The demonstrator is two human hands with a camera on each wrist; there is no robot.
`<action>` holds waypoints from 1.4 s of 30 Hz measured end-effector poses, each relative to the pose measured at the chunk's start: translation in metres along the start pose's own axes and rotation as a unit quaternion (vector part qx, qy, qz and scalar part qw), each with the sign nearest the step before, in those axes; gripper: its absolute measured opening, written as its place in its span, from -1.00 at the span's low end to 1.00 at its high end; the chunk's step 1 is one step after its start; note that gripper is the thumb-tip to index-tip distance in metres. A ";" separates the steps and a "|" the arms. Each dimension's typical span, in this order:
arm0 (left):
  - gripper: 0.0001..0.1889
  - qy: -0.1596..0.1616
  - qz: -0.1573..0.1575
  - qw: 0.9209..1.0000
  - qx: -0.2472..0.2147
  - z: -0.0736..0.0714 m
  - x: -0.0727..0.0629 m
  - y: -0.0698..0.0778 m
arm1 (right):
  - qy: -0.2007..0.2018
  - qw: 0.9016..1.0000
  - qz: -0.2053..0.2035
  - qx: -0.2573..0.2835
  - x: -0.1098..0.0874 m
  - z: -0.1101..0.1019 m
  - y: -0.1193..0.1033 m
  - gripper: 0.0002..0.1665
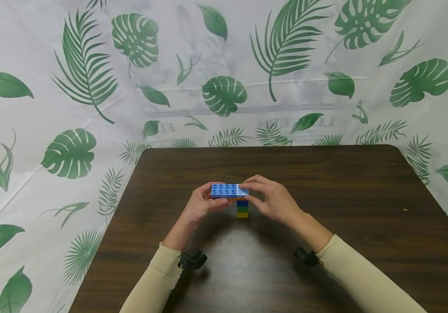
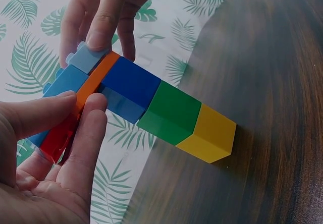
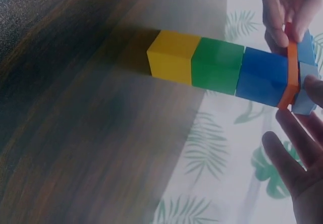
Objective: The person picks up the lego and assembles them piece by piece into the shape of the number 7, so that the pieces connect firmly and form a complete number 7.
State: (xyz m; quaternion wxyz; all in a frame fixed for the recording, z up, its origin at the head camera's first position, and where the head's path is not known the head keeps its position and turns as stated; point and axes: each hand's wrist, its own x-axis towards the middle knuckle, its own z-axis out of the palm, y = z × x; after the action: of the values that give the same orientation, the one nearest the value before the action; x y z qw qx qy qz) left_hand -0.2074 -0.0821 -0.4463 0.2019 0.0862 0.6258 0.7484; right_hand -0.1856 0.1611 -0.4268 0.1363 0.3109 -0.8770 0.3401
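A yellow toy brick (image 2: 212, 133) stands on the table, with a green brick (image 2: 170, 110) and a dark blue brick (image 2: 131, 85) stacked upright above it. Across the top lies a flat orange piece (image 2: 94, 81) reaching out to the left, with a red piece (image 2: 54, 142) near its overhanging end. On it sit a medium blue brick (image 1: 223, 190) and a pale blue brick (image 2: 85, 58), side by side. My left hand (image 1: 198, 206) grips the overhanging end, thumb by the blue brick and fingers beneath. My right hand (image 1: 276, 202) pinches the pale blue brick.
The dark wooden table (image 1: 325, 182) extends around the tower on all sides. Behind it hangs a white curtain (image 1: 184, 95) printed with green leaves. A small light speck (image 1: 405, 210) lies on the table at the right.
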 end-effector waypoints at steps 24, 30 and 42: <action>-0.52 -0.002 -0.004 1.000 0.000 -0.002 0.000 0.000 | -0.012 0.999 0.024 0.027 -0.002 0.007 0.004 -0.56; -0.53 0.019 0.006 0.999 0.032 -0.009 -0.004 0.001 | -0.020 0.998 0.033 0.048 -0.004 0.010 0.005 -0.43; -0.56 0.070 0.031 0.995 0.067 -0.016 -0.006 0.004 | -0.012 0.993 0.044 0.111 -0.006 0.010 0.016 -0.37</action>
State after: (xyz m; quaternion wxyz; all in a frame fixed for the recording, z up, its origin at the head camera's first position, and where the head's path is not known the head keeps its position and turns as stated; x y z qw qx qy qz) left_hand -0.2091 -0.0997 -0.4453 0.1274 0.0663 0.6844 0.7148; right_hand -0.1911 0.1664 -0.4447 0.0757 0.2895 -0.8480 0.4374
